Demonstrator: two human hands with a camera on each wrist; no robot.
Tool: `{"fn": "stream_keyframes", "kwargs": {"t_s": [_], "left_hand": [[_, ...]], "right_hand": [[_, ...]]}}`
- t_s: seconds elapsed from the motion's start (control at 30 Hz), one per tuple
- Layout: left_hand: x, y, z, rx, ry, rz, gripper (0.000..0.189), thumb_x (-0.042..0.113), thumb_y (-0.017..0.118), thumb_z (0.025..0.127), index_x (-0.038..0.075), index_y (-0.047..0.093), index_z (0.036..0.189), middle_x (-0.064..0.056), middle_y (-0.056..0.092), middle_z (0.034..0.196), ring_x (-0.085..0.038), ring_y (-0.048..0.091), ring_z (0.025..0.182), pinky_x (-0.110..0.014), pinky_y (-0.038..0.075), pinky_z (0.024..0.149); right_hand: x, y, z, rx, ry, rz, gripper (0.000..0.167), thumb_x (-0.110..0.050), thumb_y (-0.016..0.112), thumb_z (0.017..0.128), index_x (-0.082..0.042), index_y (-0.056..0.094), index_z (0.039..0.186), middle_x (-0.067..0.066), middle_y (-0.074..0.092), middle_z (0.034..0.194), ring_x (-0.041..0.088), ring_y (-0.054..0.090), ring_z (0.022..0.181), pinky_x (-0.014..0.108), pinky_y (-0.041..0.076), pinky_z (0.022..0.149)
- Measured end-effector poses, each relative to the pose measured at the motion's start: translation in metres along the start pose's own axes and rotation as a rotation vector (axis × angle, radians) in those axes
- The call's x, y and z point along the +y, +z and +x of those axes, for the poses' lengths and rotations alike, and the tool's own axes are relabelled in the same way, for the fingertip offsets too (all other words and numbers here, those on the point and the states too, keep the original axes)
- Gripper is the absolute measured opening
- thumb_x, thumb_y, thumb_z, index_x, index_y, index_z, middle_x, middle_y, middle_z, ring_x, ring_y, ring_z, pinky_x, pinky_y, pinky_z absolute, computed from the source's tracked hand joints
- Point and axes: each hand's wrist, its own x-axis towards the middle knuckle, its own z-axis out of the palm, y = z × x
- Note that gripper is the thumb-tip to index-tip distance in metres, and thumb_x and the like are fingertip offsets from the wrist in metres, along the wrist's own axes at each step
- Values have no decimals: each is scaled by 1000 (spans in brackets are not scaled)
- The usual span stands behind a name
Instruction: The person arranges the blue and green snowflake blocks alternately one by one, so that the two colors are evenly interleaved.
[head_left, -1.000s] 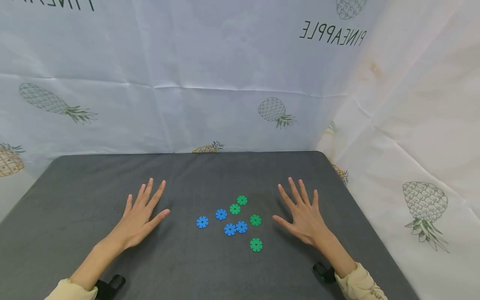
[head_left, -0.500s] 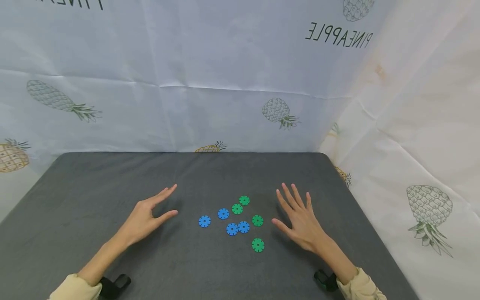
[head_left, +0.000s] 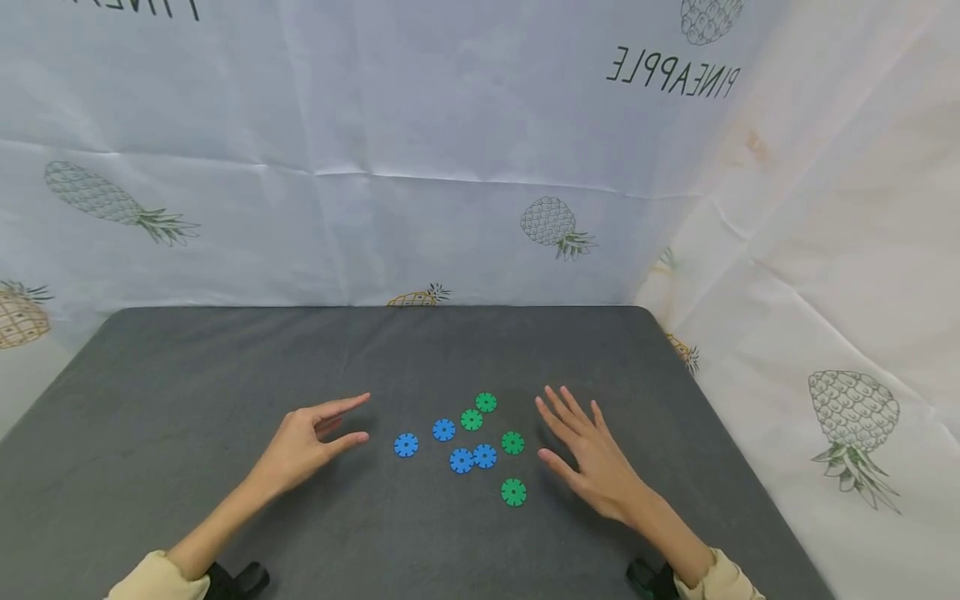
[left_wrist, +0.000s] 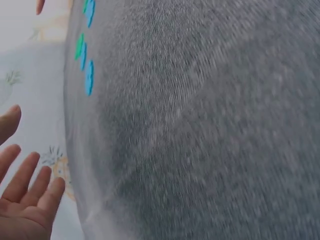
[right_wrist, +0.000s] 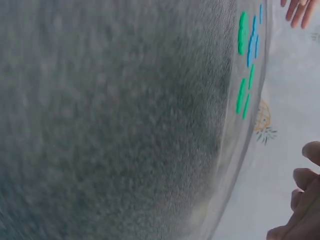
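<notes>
Flat notched plastic discs lie loose on the grey table, several blue and several green. The leftmost blue disc (head_left: 407,445) is the one nearest my left hand (head_left: 300,446), which is held above the cloth just left of it, thumb apart from the fingers, holding nothing. Two blue discs (head_left: 461,461) touch or overlap at the middle. Right of them are a green disc (head_left: 513,442) and a nearer green disc (head_left: 513,492). My right hand (head_left: 600,471) hovers to their right with fingers spread and nothing in it. The left wrist view shows its palm and loosely bent fingers (left_wrist: 22,185).
A dark grey cloth covers the table (head_left: 225,358). White curtain fabric (head_left: 420,108) printed with pineapples hangs behind the far edge and along the right side. A black strap (head_left: 251,577) sits at the left wrist, another strap (head_left: 645,575) at the right.
My left hand has turned onto its side and moved right, toward the discs, its fingers drawing together. The right hand has shifted slightly left and nearer. The discs lie as before.
</notes>
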Motion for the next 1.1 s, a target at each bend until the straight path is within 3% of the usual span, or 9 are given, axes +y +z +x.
{"fn": "stream_keyframes", "kwargs": {"t_s": [0.23,0.4,0.5,0.6,0.7,0.8,0.93,1.1], "left_hand": [[-1,13,4,-32,-68,-23,51,17,82,76,5,66,123,-12,64,123,-30,59,115,-35,50,92],[-3,22,7,-68,-91,-48,52,14,83,74,3,66,122,-12,64,122,-30,58,117,-33,50,92],[-5,26,11,-85,-86,-59,53,15,83,74,0,65,122,-14,64,122,-31,57,117,-34,49,93],[-5,29,16,-98,-79,-65,53,15,83,74,0,65,122,-15,64,122,-31,57,117,-34,49,93],[-7,31,17,-110,-80,-72,52,13,83,74,-1,66,120,-15,64,122,-31,58,116,-34,49,94],[-9,35,18,-119,-73,-73,49,10,83,73,-2,67,118,-15,65,119,-31,58,115,-34,49,93],[-12,40,20,-127,-44,-42,46,10,84,73,0,69,115,-12,65,116,-29,60,111,-33,50,92],[-13,43,23,-140,-9,-5,45,15,84,73,3,70,114,-9,66,113,-27,62,105,-35,51,90]], "right_hand": [[-8,1,-4,-41,43,156,57,-25,52,99,-18,31,152,-1,18,158,26,7,147,68,7,108],[-12,5,-6,-49,57,403,45,-18,45,102,-13,42,146,3,29,154,35,15,144,63,15,110],[-13,8,-6,-59,80,562,39,-14,44,102,-11,50,141,7,39,149,36,22,142,46,24,113],[-13,10,-6,-78,118,711,37,-13,48,101,-6,54,137,11,48,143,29,36,137,27,34,108],[-12,14,-4,-114,151,835,34,-13,54,99,-1,59,130,15,56,134,22,51,126,22,45,97],[-10,19,-5,-153,151,871,32,-13,62,95,3,64,122,19,63,121,17,62,109,27,54,84],[-7,26,-7,-181,109,850,32,-12,69,89,4,67,116,19,67,110,16,65,93,31,57,73],[-8,29,-7,-192,97,815,35,-12,76,82,3,69,113,17,68,108,20,66,91,30,58,72]]}}
